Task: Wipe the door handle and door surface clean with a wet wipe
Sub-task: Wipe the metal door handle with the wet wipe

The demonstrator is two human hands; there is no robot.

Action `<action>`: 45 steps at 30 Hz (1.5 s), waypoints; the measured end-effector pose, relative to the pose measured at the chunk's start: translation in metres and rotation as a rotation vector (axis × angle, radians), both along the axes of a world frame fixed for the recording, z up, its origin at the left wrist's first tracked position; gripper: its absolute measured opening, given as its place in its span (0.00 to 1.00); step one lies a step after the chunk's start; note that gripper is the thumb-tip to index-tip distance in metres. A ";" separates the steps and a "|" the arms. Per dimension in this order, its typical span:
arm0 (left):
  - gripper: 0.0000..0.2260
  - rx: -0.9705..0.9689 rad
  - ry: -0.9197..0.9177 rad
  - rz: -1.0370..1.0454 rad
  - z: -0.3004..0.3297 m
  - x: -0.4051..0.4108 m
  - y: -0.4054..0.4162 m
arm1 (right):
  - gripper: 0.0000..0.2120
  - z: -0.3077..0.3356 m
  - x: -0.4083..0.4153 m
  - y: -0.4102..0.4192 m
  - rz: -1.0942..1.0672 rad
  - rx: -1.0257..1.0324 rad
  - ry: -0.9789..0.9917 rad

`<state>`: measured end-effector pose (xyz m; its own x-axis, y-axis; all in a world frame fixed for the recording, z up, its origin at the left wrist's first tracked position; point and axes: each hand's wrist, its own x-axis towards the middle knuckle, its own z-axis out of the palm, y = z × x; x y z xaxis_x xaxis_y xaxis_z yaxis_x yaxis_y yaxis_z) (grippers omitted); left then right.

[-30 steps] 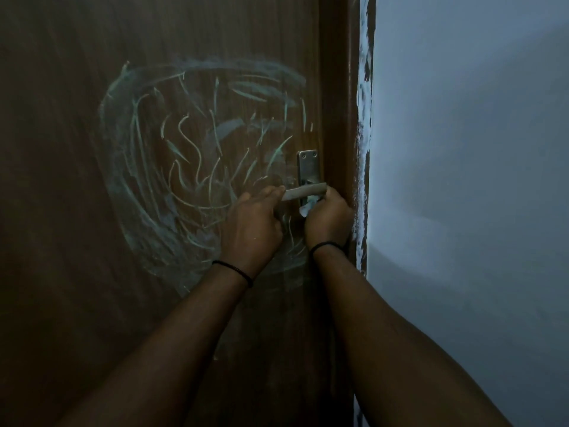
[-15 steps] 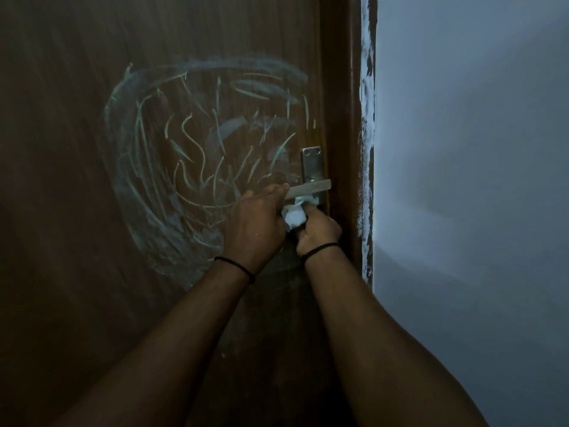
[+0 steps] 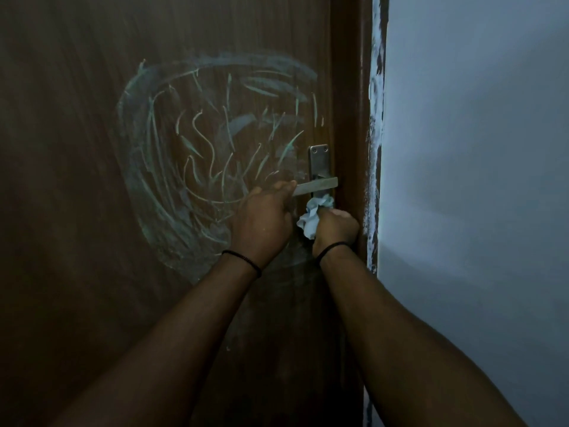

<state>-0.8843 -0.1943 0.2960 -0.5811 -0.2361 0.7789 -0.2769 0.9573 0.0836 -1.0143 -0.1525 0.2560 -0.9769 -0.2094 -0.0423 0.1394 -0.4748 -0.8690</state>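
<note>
A dark brown wooden door (image 3: 77,211) bore pale chalky swirls (image 3: 200,155) beside a grey wall (image 3: 477,180). At the swirls' three o'clock, the left hand (image 3: 261,223) gripped the flat silver metal lever handle (image 3: 317,184). Just below it, at six o'clock, the right hand (image 3: 335,229) clutched a crumpled white wet wipe (image 3: 311,215).

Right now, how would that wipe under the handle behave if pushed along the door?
The wipe looks crumpled and bunched in the right hand, so probably floppy and light. It would likely deform and smear the chalky marks rather than slide stiffly.
</note>
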 end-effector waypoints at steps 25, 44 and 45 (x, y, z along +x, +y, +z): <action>0.22 0.141 0.109 -0.103 -0.004 -0.005 -0.005 | 0.09 0.009 0.020 0.026 -0.419 0.174 0.605; 0.14 0.909 0.386 -0.277 0.006 -0.007 -0.009 | 0.09 0.056 0.017 0.041 -0.321 0.712 1.206; 0.14 0.911 0.387 -0.273 0.005 -0.007 -0.009 | 0.09 0.056 0.028 0.039 -0.261 0.710 1.306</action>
